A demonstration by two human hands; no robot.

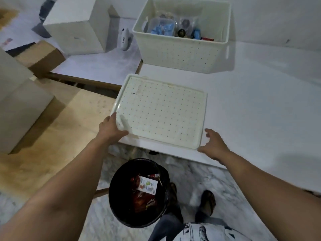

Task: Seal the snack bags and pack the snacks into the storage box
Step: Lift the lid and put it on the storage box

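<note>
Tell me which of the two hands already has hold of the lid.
The left hand: it grips the lid at its near left corner, thumb on top. The right hand is open beside the near right corner.

White table [260, 101]: box [182, 54], lid [161, 112].

Both hands reach forward, left [111, 128] gripping, right [214, 145] spread.

Lid [161, 112] on table [260, 101], before storage box [182, 54]; bin [139, 192] below.
</note>
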